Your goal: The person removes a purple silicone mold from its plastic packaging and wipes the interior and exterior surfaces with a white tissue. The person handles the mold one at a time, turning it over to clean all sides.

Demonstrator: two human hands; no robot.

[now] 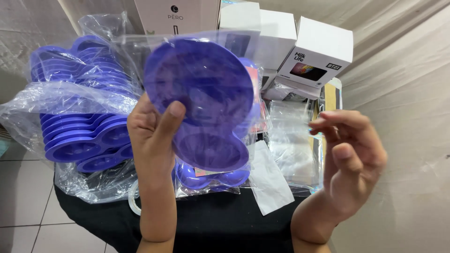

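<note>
The purple mould [199, 89] looks like smooth, slightly glossy plastic inside a clear, shiny film bag [243, 47]. The stacked moulds [79, 136] sit in crinkled transparent wrap. The white boxes [323, 47] are matt cardboard; the bench [220, 220] wears matt black cloth.

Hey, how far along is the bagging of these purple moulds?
Done: some bagged purple plastic moulds lie on the black table. In hand: the left hand holds up a purple mould in a clear plastic bag; the right hand is raised beside it, empty. Left: a stack of purple moulds sits in a big clear sack, with empty clear bags nearby.
</note>
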